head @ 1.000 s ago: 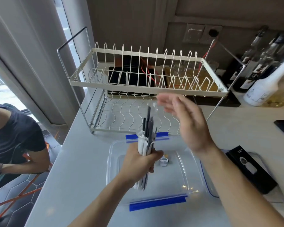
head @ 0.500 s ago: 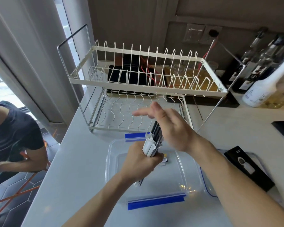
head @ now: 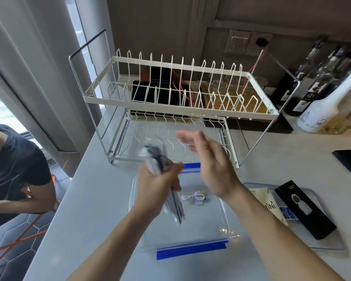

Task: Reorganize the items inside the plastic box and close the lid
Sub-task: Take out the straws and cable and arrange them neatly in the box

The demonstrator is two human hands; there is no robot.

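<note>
The plastic box (head: 224, 218) is seen to be clear, glossy plastic, with opaque blue plastic clips (head: 190, 250). The lid (head: 330, 243) is of like clear plastic. The countertop (head: 93, 199) is presented as smooth, matt grey. The dish rack (head: 170, 102) is noted as cream-coated wire on bare bright metal rods. A matt black carton (head: 306, 209) and glass bottles (head: 312, 78) are recorded.

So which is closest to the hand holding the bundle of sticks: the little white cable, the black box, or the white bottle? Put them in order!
From the left hand in the head view:
1. Little white cable, just right of it, inside the clear plastic box.
2. Black box, farther right on the lid.
3. White bottle, far back right by the wall.
</note>
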